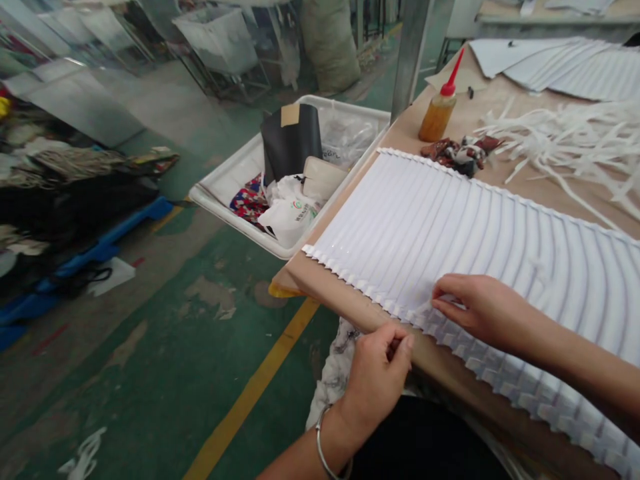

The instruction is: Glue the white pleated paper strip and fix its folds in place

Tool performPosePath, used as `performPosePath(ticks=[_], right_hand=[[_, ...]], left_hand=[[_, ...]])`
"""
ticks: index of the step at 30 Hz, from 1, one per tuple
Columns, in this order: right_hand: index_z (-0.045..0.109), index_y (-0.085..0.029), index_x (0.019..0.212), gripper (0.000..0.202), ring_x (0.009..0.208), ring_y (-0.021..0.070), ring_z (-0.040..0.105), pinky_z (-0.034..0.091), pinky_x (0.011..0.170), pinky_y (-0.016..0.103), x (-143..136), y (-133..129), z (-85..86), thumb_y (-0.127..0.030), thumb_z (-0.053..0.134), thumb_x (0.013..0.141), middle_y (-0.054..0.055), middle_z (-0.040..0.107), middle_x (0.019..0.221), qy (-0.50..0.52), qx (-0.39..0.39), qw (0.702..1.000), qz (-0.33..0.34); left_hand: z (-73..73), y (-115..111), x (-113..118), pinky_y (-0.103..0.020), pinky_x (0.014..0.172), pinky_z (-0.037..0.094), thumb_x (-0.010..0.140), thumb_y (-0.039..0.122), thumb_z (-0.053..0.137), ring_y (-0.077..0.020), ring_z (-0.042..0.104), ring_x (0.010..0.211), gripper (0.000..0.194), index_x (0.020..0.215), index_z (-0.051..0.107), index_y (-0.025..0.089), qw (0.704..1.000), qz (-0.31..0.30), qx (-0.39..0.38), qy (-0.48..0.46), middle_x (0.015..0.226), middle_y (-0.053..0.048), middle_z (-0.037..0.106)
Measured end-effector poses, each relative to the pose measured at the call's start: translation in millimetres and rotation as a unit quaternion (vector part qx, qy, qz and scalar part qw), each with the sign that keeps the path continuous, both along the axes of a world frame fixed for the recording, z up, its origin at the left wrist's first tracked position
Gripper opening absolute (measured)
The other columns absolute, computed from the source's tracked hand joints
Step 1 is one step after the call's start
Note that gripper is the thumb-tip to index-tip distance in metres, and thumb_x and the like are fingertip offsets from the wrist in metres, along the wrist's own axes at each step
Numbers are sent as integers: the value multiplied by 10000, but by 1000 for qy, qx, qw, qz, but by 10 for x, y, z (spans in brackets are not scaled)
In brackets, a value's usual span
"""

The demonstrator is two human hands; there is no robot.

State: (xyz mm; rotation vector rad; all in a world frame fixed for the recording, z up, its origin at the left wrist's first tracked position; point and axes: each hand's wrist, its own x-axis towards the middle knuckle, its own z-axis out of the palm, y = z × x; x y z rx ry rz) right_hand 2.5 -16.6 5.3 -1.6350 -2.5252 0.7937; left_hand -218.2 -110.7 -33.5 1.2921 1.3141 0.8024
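Note:
A white ribbed sheet (425,220) of many narrow parallel strips lies on the brown-covered table (350,308). Folded strip ends make a zigzag border along its near and far edges. Above the near border, my right hand (487,310) has thumb and index finger pinched; whatever lies between them is too small to make out. My left hand (377,380), a silver bangle at its wrist, is closed at the table's front edge just below the border. Its curled fingers hide anything they may hold.
Behind the sheet are a red-tipped bottle (439,117) of amber liquid, bunched patterned cloth (457,155), loose white strips (575,140) and stacked white sheets (555,63). A white bin (240,230) holding bags adjoins the table's left side. A metal post (410,57) rises behind.

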Motion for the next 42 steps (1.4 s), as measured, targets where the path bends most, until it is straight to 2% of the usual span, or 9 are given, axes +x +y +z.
performPosePath(ticks=[3, 7, 11, 15, 22, 35, 39, 42], right_hand=[[712, -233, 853, 214, 781, 217, 717, 425, 701, 326, -26, 102, 28, -318, 568, 986, 36, 765, 856, -42, 24, 999, 15], [707, -236, 847, 202, 753, 200, 706, 416, 692, 321, -30, 164, 11, -301, 577, 987, 20, 763, 842, -56, 54, 997, 18], [700, -239, 839, 199, 759, 199, 714, 412, 686, 317, -45, 212, -6, -305, 584, 986, 15, 763, 832, -71, 55, 996, 22], [709, -234, 859, 196, 784, 206, 725, 415, 690, 321, -82, 260, 13, -301, 578, 989, 25, 769, 850, -87, 52, 994, 28], [692, -227, 839, 210, 758, 198, 703, 393, 659, 327, -115, 296, 16, -296, 572, 998, 39, 760, 831, -101, 69, 991, 48], [686, -229, 869, 186, 777, 215, 713, 355, 642, 329, -145, 365, 41, -307, 579, 1000, 46, 764, 898, -142, 44, 987, 59], [704, -242, 853, 160, 738, 210, 697, 388, 642, 328, -13, 505, 95, -321, 621, 965, 39, 777, 861, -120, 45, 991, 44], [722, -252, 845, 149, 708, 208, 691, 431, 652, 330, 222, 761, 158, -336, 647, 941, 33, 778, 816, -88, 43, 995, 21]], left_hand=[[13, 3, -65, -271, 717, 489, 1036, 201, 597, -172, 696, 771, 176, 896, 703, 190, 991, -7, 110, 73, 820, -16, 741], [-21, 30, -73, -329, 844, 550, 1072, 151, 558, -210, 730, 901, 168, 1066, 725, 169, 953, -27, 262, 148, 977, -58, 775], [-47, 107, -63, -373, 827, 571, 1081, 135, 515, -237, 680, 888, 220, 1135, 728, 137, 902, -47, 356, 240, 940, -82, 729], [-54, 213, -49, -366, 763, 545, 1087, 120, 490, -230, 607, 839, 282, 1217, 740, 126, 856, -59, 416, 301, 893, -71, 671], [-142, 329, 25, -378, 787, 515, 1080, 133, 530, -227, 557, 870, 299, 1286, 744, 165, 821, -51, 437, 364, 912, -60, 608], [-218, 339, 85, -387, 807, 480, 1083, 140, 512, -235, 557, 890, 281, 1242, 743, 160, 830, -22, 438, 345, 924, -61, 602], [-252, 342, 77, -384, 828, 475, 1052, 108, 547, -230, 554, 893, 278, 1244, 742, 159, 832, -24, 438, 339, 930, -61, 604], [-274, 348, 76, -388, 833, 472, 1041, 98, 549, -233, 551, 900, 282, 1240, 741, 155, 832, -15, 446, 329, 930, -64, 607]])
